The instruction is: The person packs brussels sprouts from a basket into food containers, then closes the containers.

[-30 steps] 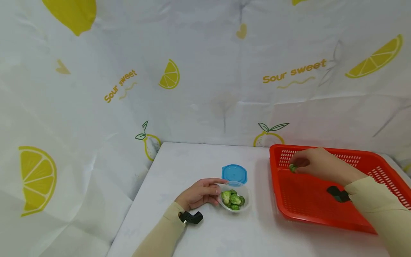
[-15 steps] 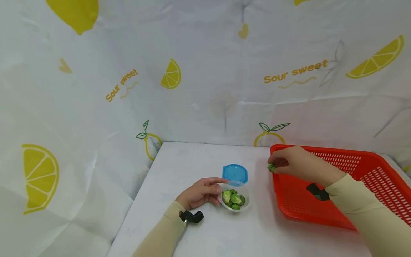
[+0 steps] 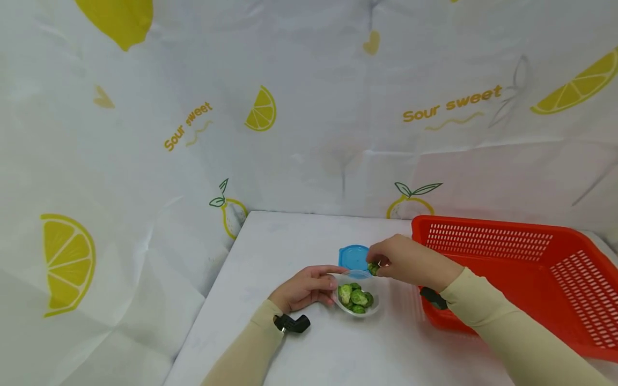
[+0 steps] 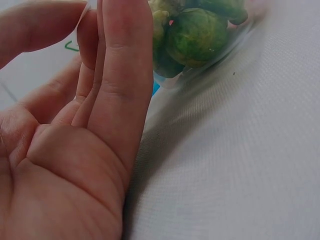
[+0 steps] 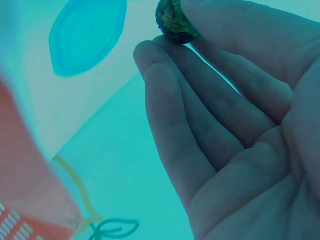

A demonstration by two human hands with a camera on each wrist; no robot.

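Observation:
A clear plastic bowl (image 3: 375,306) with several Brussels sprouts (image 3: 359,297) in it stands on the white table. My left hand (image 3: 305,288) pinches the bowl's left rim between thumb and fingers. In the left wrist view, sprouts (image 4: 197,37) show through the bowl's wall beyond the fingers. Just above the bowl's right rear rim, my right hand (image 3: 410,261) pinches a single Brussels sprout (image 3: 373,268). That same sprout (image 5: 175,21) sits between thumb and fingertips in the right wrist view. Behind the bowl lies a blue lid (image 3: 352,256), partly covered by the right hand.
A large red plastic basket (image 3: 487,239) with slotted sides stands on the right of the table, beneath the right forearm. A white cloth (image 3: 314,134) printed with lemons hangs behind and at the left.
My right hand has carried the sprout leftward out of the red basket, over its edge, to the bowl. The left hand keeps its hold on the rim.

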